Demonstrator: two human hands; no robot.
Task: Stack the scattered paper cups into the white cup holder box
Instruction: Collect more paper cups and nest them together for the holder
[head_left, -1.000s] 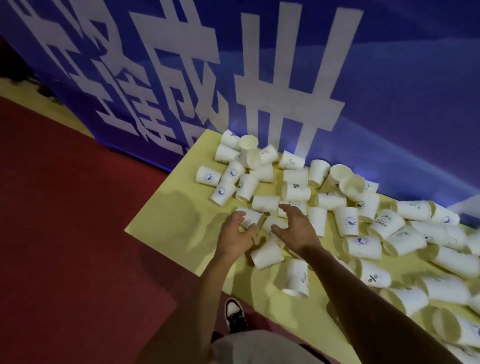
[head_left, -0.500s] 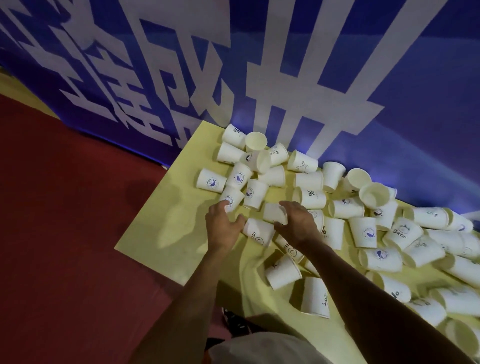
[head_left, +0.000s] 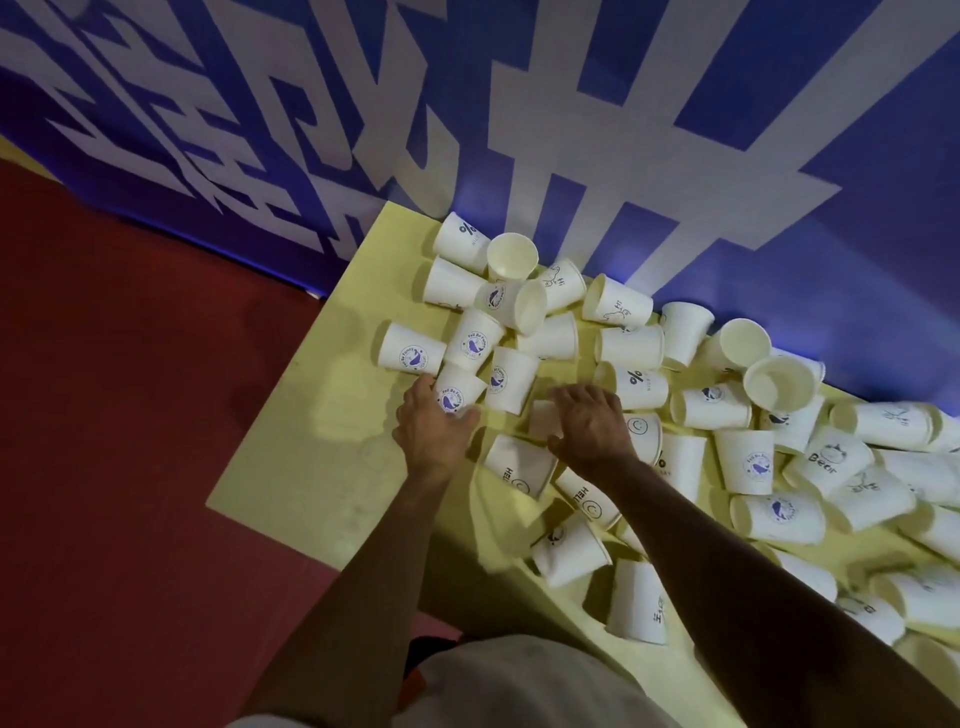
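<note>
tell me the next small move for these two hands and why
Probably lift both cups and nest one into the other: the left hand grips the whale-logo cup, the right hand seems to hold a plain cup, close together on the yellow table. The holder box is not in view, so stacking in hand first looks sensible.

Yellow table (head_left: 311, 457) strewn with white paper cups (head_left: 779, 519), mostly toppled
</note>
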